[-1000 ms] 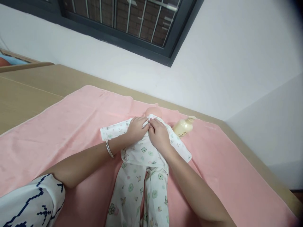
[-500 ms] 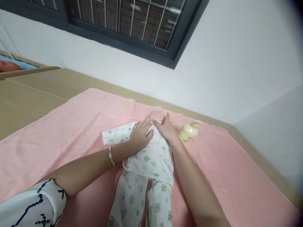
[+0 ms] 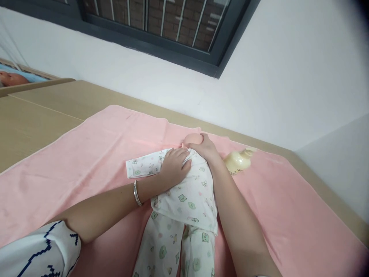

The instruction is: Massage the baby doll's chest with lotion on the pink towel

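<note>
A baby doll lies on its back on a pink sheet (image 3: 98,154), its round head (image 3: 192,139) towards the wall. It wears a white printed top (image 3: 187,200) and matching trousers (image 3: 161,242); one sleeve (image 3: 144,166) stretches out to the left. My left hand (image 3: 175,165) rests on the chest and shoulder of the top, fingers out flat. With thumb and fingers apart, my right hand (image 3: 206,148) cups the side of the head and neck. Beside my right wrist lies a pale yellow bottle (image 3: 238,161), tipped over. The doll's other sleeve is hidden behind my right arm.
The sheet covers a wooden table top (image 3: 43,111) against a white wall (image 3: 273,77). A dark-framed barred window (image 3: 173,23) is above. At the far left, a wooden-edged tray (image 3: 52,82) holds a blue cloth and a brownish rounded thing (image 3: 14,79).
My right hand has shifted from the collar up to the side of the doll's head. My left hand stays on the top. The view has moved slightly.
</note>
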Demonstrator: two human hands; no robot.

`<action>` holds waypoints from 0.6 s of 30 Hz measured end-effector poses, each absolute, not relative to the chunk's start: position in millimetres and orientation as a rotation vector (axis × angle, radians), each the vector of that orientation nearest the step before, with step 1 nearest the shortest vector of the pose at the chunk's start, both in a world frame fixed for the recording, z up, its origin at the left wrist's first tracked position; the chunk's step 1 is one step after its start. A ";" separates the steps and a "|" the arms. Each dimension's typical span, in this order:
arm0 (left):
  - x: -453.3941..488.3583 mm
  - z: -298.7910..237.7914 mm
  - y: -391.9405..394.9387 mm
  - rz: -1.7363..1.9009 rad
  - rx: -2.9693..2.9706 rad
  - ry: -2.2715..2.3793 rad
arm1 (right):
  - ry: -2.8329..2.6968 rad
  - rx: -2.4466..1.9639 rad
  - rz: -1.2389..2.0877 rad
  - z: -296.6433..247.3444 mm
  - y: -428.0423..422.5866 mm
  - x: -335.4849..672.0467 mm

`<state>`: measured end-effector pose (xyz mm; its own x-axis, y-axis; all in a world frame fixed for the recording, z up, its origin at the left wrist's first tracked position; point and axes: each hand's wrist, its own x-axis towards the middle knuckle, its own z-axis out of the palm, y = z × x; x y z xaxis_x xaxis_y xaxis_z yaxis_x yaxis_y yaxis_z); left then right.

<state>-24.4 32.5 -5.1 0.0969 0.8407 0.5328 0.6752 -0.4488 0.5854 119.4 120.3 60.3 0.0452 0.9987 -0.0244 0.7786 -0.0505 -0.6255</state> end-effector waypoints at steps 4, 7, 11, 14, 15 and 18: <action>-25.2 -4.3 31.7 1.249 2.147 1.547 | -1.759 -1.850 0.548 55.8 124.0 119.5; -25.5 -3.9 31.0 1.259 2.140 1.542 | -1.740 -1.832 0.510 53.0 126.2 119.2; -26.1 -2.6 31.0 1.253 2.143 1.547 | -1.725 -1.795 0.492 50.2 127.4 119.3; -27.0 -0.6 31.8 1.218 2.153 1.535 | -1.713 -1.802 0.472 48.6 128.1 119.8; -27.4 0.1 32.0 1.202 2.161 1.530 | -1.710 -1.798 0.461 48.2 128.5 120.1; -28.4 1.9 32.2 1.160 2.206 1.525 | -1.690 -1.758 0.416 46.5 130.3 121.7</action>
